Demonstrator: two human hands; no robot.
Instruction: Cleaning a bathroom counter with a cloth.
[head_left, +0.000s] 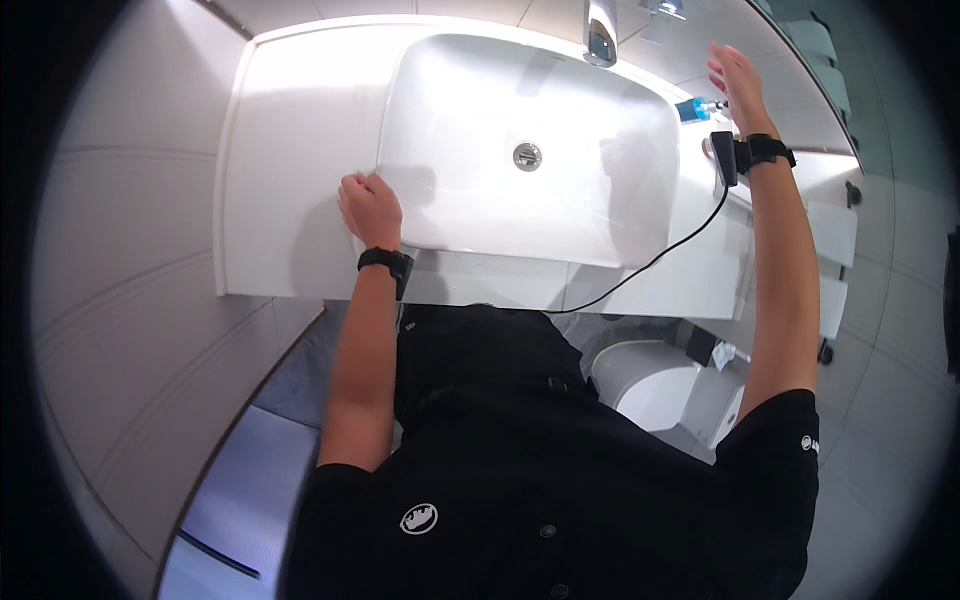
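My left hand (372, 209) is closed in a loose fist over the counter, beside the left rim of the white washbasin (465, 142); nothing shows in it. At the right, my right hand (736, 81) is raised with its fingers apart and slightly curled, and no held thing is visible. Just left of that hand, partly behind it, a bottle of blue liquid with a pump top (696, 110) stands by the basin's right corner. Each wrist wears a black strap with a device. A metal drain (527, 157) sits in the basin floor, and a chrome faucet (601, 41) overhangs the far rim.
The white countertop (292, 165) surrounds the basin, with a tiled wall on the left. A black cable (651, 262) runs from the right wrist device across the counter's near edge. A mirror is at the upper right. A toilet (656, 394) stands below the counter on the right.
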